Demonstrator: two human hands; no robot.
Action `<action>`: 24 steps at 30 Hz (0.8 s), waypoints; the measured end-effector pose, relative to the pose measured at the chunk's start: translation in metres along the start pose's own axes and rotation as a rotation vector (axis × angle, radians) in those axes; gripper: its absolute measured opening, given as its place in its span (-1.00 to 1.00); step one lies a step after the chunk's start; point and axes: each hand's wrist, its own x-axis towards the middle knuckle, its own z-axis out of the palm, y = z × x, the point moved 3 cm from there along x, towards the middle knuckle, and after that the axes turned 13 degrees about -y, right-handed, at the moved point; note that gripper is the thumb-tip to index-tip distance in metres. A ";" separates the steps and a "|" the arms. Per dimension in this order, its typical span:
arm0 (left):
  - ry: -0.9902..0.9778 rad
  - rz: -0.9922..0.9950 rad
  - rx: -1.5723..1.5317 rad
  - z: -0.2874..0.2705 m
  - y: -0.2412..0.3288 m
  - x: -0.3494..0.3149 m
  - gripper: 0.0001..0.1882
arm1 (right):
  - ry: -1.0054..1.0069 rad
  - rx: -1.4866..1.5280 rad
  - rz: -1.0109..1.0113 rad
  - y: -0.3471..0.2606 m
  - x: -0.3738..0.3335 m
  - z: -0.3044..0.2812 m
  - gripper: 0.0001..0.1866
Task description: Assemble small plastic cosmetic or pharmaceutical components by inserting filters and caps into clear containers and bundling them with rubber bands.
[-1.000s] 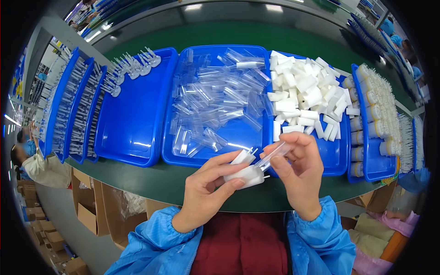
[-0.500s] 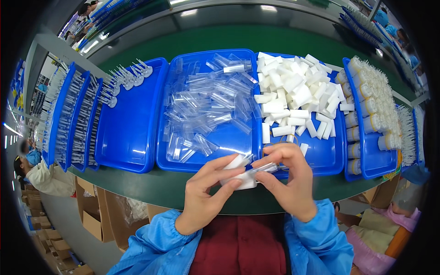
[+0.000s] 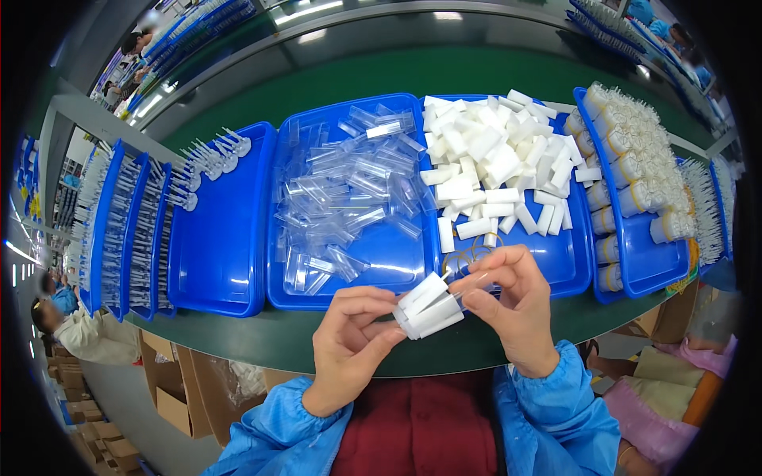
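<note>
My left hand is closed round the lower end of a bundle of white blocks and clear plastic pieces. The bundle is tilted, and its far ends spread apart like a fan. At the bundle's right side, my right hand has its thumb and forefinger drawn close together. Whatever they may grip is too small to make out. Tan rubber bands lie just beyond those fingertips, in the front of the blue tray that carries a heap of white foam-like blocks.
Loose clear plastic pieces fill another blue tray. To its left is a blue tray with several white stemmed parts at the back. Tilted trays of similar parts line the left. Banded bundles crowd the right.
The bundle has swung more upright and its ends have fanned out. My right fingers have drawn away from the clear piece they held against it, moving slightly right. The whole view has shifted a little.
</note>
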 end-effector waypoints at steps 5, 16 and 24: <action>-0.082 0.052 -0.020 0.002 -0.007 -0.007 -0.60 | -0.108 -0.105 -0.027 0.012 -0.015 0.013 -0.58; -0.110 -0.198 -0.138 -0.019 0.005 -0.004 -0.57 | -0.387 -0.634 -0.173 0.004 0.010 0.024 -0.63; 0.130 -0.134 -0.106 -0.051 0.003 -0.020 -0.66 | -0.148 -1.331 -0.476 -0.002 0.080 0.038 -0.84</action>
